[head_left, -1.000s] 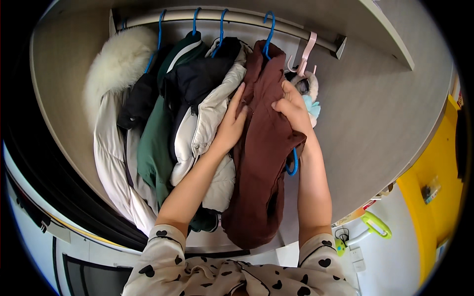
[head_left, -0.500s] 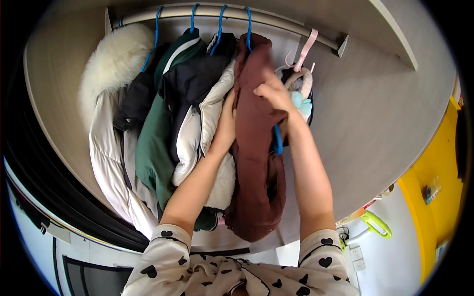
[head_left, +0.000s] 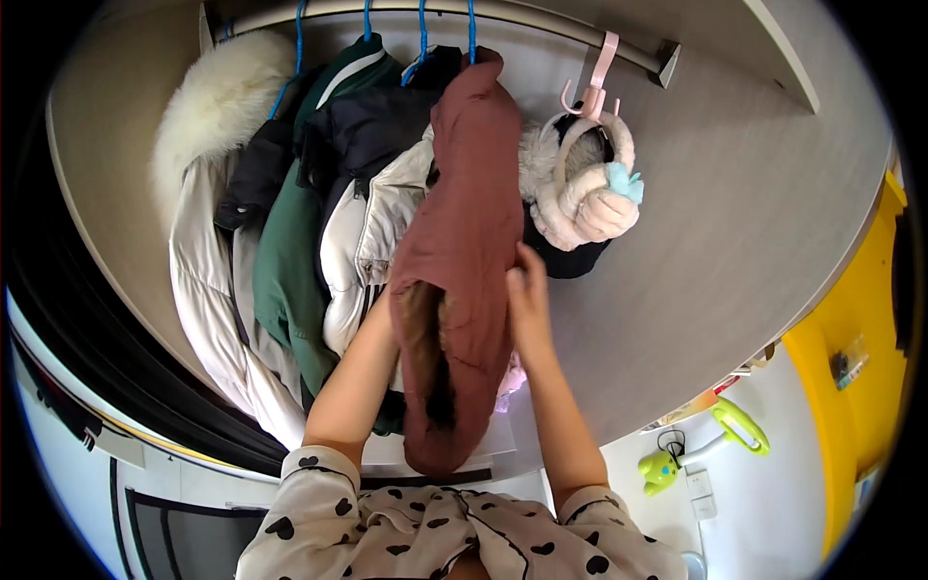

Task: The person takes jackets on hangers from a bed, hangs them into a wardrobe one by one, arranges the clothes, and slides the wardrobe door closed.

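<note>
A reddish-brown padded jacket point(head_left: 474, 193) hangs from a blue hanger point(head_left: 472, 29) in front of me, turned edge-on. Brown lining shows in an opening low on it. My left forearm point(head_left: 358, 387) goes behind the jacket's left side, where the hand and its fingers are hidden. Against the right side of the jacket rests my right hand point(head_left: 528, 304), its fingers apart and touching the cloth. Just right of it, fluffy cream earmuffs point(head_left: 590, 208) with a light-blue bow hang from a pink hook hanger point(head_left: 599, 77).
The metal rail point(head_left: 541, 19) crosses the top of the wardrobe. Left of the jacket hang a white-and-black puffer jacket point(head_left: 372, 232), a green jacket point(head_left: 290, 251) and a white coat with a fur hood point(head_left: 227, 92). The grey side panel point(head_left: 715, 232) stands at right.
My right hand has left the jacket's upper part and moved down along its right side. The jacket has swung left and its lower part has turned, and the earmuffs are now uncovered.
</note>
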Motion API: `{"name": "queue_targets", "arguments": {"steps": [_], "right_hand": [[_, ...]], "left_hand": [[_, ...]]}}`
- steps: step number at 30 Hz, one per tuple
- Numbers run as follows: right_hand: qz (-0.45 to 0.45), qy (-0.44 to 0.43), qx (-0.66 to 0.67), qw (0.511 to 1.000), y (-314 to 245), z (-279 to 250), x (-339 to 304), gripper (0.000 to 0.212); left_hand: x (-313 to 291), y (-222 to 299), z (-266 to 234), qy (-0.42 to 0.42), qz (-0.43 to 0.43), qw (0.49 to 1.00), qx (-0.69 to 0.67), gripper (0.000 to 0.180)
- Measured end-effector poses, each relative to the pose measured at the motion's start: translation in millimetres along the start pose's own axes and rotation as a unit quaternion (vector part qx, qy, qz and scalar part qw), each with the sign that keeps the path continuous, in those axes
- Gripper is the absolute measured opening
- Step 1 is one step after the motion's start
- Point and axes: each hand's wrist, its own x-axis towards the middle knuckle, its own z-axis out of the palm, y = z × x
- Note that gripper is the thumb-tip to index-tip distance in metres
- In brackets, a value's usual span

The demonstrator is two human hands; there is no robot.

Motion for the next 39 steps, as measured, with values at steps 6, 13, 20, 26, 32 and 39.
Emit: {"name": "queue_targets", "arguments": {"steps": [6, 13, 20, 26, 32, 39], "right_hand": [[0.148, -0.114, 0.106, 0.977, 68.6, 35.1, 6.8, 0.073], [0.161, -0.23, 0.281, 0.918, 65.1, 68.0, 76.1, 0.061], [0.2, -0.195, 0.339, 0.898, 117.3, 28.5, 122.6, 0.047], [0.101, 0.057, 0.303, 0.946, 110.4, 46.0, 141.2, 0.033], [0.005, 0.026, 0.184, 0.983, 82.4, 74.1, 162.7, 0.042], [-0.012, -0.073, 0.285, 0.956, 30.3, 87.5, 217.4, 0.043]], "left_hand": [[-88.1, -20.5, -1.0, 0.058, -0.053, 0.994, 0.074, 0.039], [-92.4, -5.8, 11.7, -0.069, 0.024, 0.916, 0.394, 0.09], [-57.6, -7.0, 50.1, 0.136, 0.155, 0.907, 0.367, 0.065], [-58.0, 9.6, 45.9, 0.203, 0.119, 0.927, 0.293, 0.047], [-59.3, -3.3, 37.0, 0.146, 0.118, 0.938, 0.293, 0.056], [-52.0, -24.6, 42.0, 0.19, 0.085, 0.929, 0.306, 0.06]]}}
